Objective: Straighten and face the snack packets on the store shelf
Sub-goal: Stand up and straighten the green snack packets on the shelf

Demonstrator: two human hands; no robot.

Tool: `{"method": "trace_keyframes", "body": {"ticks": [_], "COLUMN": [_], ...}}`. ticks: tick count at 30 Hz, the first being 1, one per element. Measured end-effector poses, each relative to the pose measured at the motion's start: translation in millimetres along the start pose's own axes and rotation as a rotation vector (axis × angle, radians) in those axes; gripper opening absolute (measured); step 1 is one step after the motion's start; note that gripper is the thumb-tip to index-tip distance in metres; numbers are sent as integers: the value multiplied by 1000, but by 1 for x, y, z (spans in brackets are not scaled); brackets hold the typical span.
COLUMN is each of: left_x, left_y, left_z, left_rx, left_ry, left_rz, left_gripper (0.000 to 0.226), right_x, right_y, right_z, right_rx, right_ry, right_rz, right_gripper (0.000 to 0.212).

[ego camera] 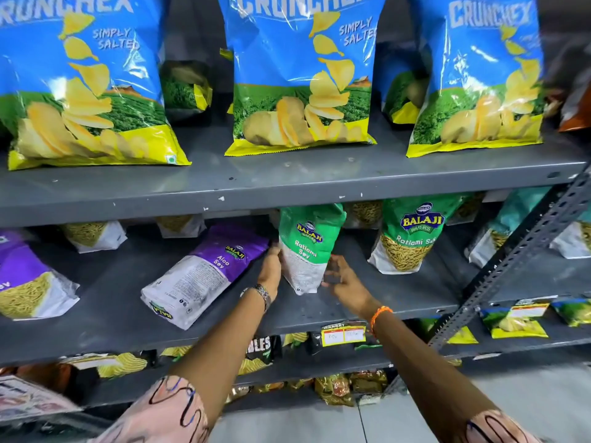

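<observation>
Held upright near the middle of the grey metal shelf [399,302]: a green Ratlami Sev packet [307,247], back panel outward, bottom corner resting close to the shelf's front edge. Left hand [271,266] pressed flat against the packet's left side, fingers wrapped round its edge; steel watch [260,294] on that wrist. Right hand [343,279] at the packet's lower right side, fingers spread and blurred, so contact there could not be told for sure; orange thread band [380,314] on that wrist.

Just left, lying flat and skewed: a purple Aloo Sev packet [204,276], back up, its lower end reaching the shelf lip. Bare shelf between the two, and a wider bare stretch to the right, up to a second green Ratlami Sev packet [412,238], upright and facing front. Further left, another purple packet [25,276], tilted, sev showing through a clear window. Behind, more packets standing against the back.

Above, on a scuffed, chipped grey shelf: three glossy blue Crunchex crisp bags [303,75], crinkled foil, gaps between them. At right, a perforated slotted-angle upright [511,260] slanting across the shelf edge. Yellow price tag [343,335] clipped to the front lip.
</observation>
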State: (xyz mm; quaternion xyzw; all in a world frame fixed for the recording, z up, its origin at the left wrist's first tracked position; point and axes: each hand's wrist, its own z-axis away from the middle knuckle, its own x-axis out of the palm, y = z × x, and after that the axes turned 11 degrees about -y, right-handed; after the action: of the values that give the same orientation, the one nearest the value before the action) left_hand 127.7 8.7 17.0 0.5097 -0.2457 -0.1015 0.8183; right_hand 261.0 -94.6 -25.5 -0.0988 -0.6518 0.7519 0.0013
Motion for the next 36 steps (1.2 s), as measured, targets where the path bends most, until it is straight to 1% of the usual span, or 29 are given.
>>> {"method": "trace_keyframes", "body": {"ticks": [1,3,4,5,7,9,12,14,15,17,19,21,24,26,27,29,31,34,35,36], "left_x": [-2,-7,-6,-4,6,15,20,15,10,0,-2,0,21,30,31,25,18,10,5,-3], "left_y": [2,-6,-12,-19,-29,-32,-27,-15,-9,-1,-5,-23,-35,-35,-34,-31,-19,-3,-1,0], "left_z": [1,6,12,18,26,29,26,19,15,11,19,27,38,41,40,33,24,15,16,18], "left_rx": [-12,-15,-25,-39,-58,-51,-79,-84,-71,-49,-27,-11,14,22,32,39,45,55,58,63], "left_ry": [41,205,244,219,115,89,60,-20,-38,14,99,169,58,42,48,47,34,-1,-16,-15], "left_rz": [-31,-149,-168,-149,-55,2,91,186,193,181,174,201,265,276,265,234,209,153,118,69], "left_gripper": [39,33,36,44,54,57,69,78,81,82,78,74,71,69,69,71,72,72,71,69], "right_x": [-1,-3,-3,-3,-2,7,32,39,37,23,3,-16,-29,-25,-20,-11,-6,-5,-3,0], "right_y": [-1,-4,-7,-12,-20,-24,-12,1,4,1,-11,-22,-36,-35,-30,-16,-7,-11,-12,-11], "right_z": [-2,-10,-13,-15,-16,-8,10,16,14,2,-14,-30,-46,-47,-45,-38,-31,-29,-27,-24], "right_rx": [6,25,41,54,68,36,-40,-14,15,66,93,54,64,76,91,77,48,41,37,42], "right_ry": [14,6,-10,-37,-86,-87,-114,-137,-91,73,197,185,42,-73,-90,-47,9,39,63,124], "right_rz": [-17,-35,-29,-15,21,20,-19,-64,-98,-194,-262,-180,-22,-22,-29,-46,-89,-174,-200,-242], "right_gripper": [58,61,63,65,70,72,84,82,77,69,71,71,69,65,60,49,43,49,52,54]}}
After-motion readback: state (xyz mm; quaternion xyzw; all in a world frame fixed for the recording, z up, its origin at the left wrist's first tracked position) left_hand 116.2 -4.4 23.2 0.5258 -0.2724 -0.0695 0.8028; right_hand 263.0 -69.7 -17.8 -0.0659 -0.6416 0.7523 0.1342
